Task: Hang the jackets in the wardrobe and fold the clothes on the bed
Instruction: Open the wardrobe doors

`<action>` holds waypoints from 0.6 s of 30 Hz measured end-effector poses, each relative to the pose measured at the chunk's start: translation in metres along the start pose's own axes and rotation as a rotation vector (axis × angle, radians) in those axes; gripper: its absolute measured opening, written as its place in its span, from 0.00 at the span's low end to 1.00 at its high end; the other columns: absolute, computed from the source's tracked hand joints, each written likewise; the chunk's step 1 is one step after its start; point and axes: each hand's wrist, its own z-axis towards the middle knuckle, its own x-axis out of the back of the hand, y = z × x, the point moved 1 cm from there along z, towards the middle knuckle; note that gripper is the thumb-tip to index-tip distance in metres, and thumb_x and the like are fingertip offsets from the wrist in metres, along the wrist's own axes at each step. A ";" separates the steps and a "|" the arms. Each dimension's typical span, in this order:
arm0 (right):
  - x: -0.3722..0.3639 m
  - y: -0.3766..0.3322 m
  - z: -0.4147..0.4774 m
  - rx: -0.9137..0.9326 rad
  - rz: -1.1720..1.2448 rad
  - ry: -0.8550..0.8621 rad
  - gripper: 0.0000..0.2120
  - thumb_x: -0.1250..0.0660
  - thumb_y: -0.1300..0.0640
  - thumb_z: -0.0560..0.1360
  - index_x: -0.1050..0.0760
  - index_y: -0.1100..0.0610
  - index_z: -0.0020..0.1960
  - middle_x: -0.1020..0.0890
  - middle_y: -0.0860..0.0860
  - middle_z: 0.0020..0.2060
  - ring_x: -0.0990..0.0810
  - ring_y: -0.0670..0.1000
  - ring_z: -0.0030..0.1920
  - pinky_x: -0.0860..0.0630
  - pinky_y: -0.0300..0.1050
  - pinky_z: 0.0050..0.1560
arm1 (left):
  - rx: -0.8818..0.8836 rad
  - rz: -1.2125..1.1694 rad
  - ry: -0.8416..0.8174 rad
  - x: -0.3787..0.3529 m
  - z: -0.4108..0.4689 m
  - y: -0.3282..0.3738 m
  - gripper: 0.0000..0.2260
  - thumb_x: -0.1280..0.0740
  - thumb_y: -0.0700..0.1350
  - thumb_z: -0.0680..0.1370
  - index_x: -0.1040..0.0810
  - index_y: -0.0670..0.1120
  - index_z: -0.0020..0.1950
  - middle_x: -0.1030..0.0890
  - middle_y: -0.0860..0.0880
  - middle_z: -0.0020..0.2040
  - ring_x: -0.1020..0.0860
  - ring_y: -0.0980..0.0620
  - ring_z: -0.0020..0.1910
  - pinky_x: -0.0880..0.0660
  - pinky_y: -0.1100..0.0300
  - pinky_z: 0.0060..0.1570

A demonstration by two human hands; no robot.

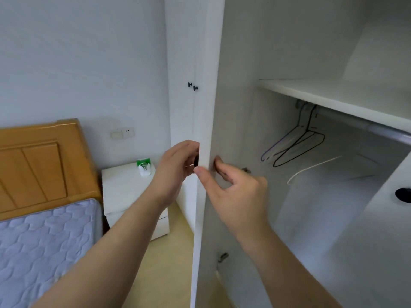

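White wardrobe door stands edge-on between my hands, left hand curled round its black knob, right hand pinching its edge, hangers beyond my right fingers.

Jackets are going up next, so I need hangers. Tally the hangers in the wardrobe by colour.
Purple hanger: 1
Black hanger: 1
White hanger: 1
Total: 3 that show plainly. Pale lines between the purple and the black may be another; too faint to tell.
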 end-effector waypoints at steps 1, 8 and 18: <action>-0.008 -0.003 0.001 0.013 -0.012 -0.011 0.25 0.31 0.35 0.73 0.13 0.57 0.49 0.13 0.49 0.36 0.15 0.49 0.33 0.21 0.45 0.31 | -0.005 0.008 0.016 0.008 0.000 0.001 0.20 0.36 0.48 0.79 0.24 0.29 0.57 0.27 0.28 0.49 0.29 0.40 0.50 0.26 0.46 0.54; -0.056 -0.024 0.010 -0.007 -0.057 -0.215 0.24 0.38 0.37 0.78 0.16 0.54 0.59 0.14 0.53 0.35 0.19 0.56 0.28 0.20 0.49 0.32 | 0.015 -0.043 0.187 0.062 -0.004 0.002 0.11 0.37 0.47 0.84 0.21 0.39 0.56 0.18 0.46 0.42 0.22 0.48 0.42 0.25 0.55 0.48; -0.116 -0.051 0.037 -0.103 -0.169 -0.641 0.22 0.44 0.47 0.83 0.32 0.49 0.76 0.16 0.56 0.39 0.19 0.62 0.45 0.21 0.53 0.48 | 0.026 -0.054 0.310 0.117 0.010 -0.001 0.03 0.36 0.44 0.83 0.24 0.45 0.53 0.21 0.47 0.41 0.24 0.46 0.45 0.28 0.49 0.55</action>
